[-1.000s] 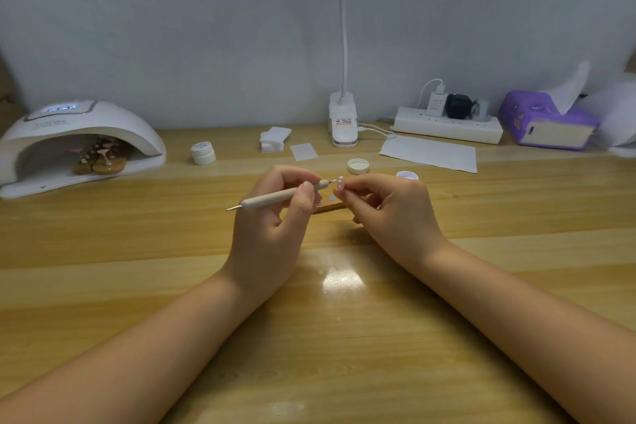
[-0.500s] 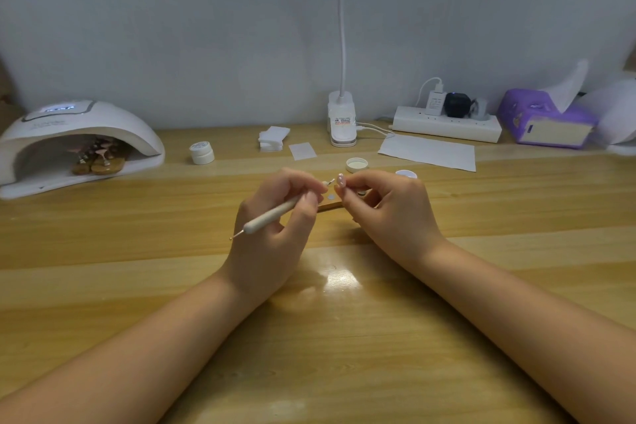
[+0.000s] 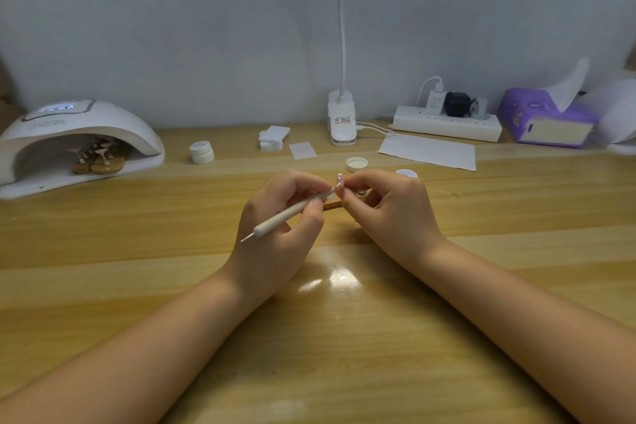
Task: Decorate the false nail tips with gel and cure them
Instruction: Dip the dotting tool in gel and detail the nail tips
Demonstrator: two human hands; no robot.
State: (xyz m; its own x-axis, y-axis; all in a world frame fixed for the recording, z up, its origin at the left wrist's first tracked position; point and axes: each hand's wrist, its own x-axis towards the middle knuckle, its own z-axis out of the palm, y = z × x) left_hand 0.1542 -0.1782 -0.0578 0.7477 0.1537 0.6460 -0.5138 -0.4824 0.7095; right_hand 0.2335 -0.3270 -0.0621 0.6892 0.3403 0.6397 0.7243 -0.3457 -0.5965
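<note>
My left hand point(image 3: 275, 231) grips a thin white dotting tool point(image 3: 289, 213), whose upper tip meets a small pale pink false nail tip point(image 3: 339, 178). My right hand point(image 3: 385, 206) pinches that nail tip between thumb and fingers above the wooden table point(image 3: 344, 337). A small wooden stand point(image 3: 332, 205) peeks out between the hands. The white curing lamp point(image 3: 79, 138) at the far left holds several nail tips on stands point(image 3: 99, 157) inside. An open gel pot point(image 3: 406, 173) sits behind my right hand, with its white lid point(image 3: 357, 164) beside it.
A closed white jar point(image 3: 202, 152), a stack of white wipes point(image 3: 273, 137) and a loose wipe point(image 3: 302, 150) lie at the back. A clip lamp base point(image 3: 341, 120), power strip point(image 3: 447, 124), paper sheet point(image 3: 430, 151) and purple tissue box point(image 3: 547, 122) line the wall.
The dotting tool has tilted steeper, its rear end dropping toward the table, and its tip has come up against the nail tip. Both hands stayed in place.
</note>
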